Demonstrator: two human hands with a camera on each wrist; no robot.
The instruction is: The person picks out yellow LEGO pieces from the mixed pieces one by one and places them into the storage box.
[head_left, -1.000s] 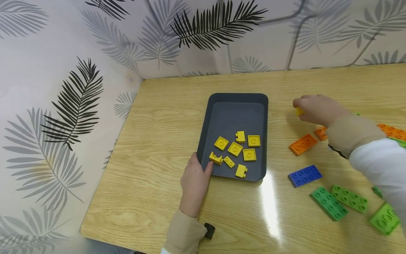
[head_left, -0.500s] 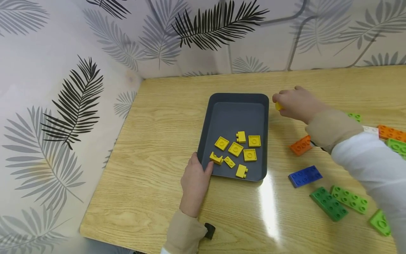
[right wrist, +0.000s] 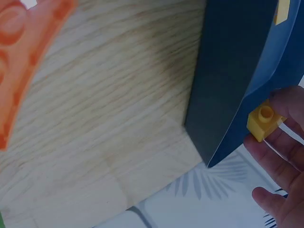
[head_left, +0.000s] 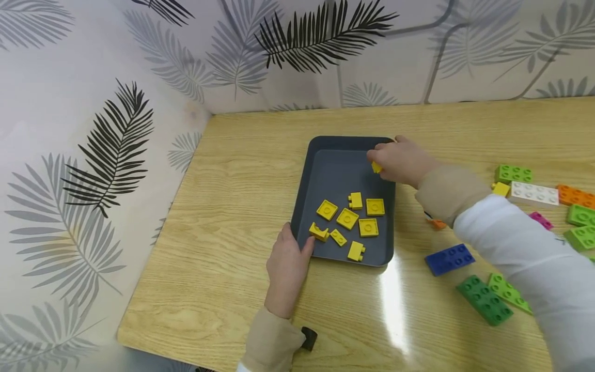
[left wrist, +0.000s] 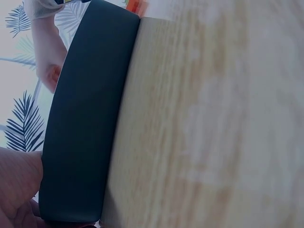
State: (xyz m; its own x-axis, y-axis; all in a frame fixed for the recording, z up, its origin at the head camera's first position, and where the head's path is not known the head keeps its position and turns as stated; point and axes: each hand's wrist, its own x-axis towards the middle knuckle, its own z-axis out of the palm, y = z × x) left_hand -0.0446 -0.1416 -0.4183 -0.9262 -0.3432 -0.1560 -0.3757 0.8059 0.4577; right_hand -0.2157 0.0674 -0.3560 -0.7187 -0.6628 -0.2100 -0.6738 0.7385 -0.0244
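Observation:
My right hand (head_left: 403,160) is over the far right part of a dark grey tray (head_left: 388,222) and pinches a small yellow toy brick (head_left: 376,167). In the right wrist view, thumb and fingers hold that brick (right wrist: 264,118), one round stud showing, beside the tray wall. My left hand (head_left: 289,263) grips the tray's near left corner, its thumb over the rim. In the left wrist view, the tray's outer wall (left wrist: 90,114) fills the middle and hides the contents. Several yellow pieces lie in the near half of the tray, among them a square plate (head_left: 347,219) and an arch-shaped piece (head_left: 318,232).
Right of the tray lie a blue brick (head_left: 450,259), a dark green brick (head_left: 485,299), a white brick (head_left: 534,193), a small yellow brick (head_left: 500,189), and several light green and orange bricks. My right forearm covers part of this group. A patterned wall (head_left: 297,88) stands behind the table.
My right hand has moved left with the yellow brick, from the table right of the tray to over the tray. The left hand and the tray have stayed in place.

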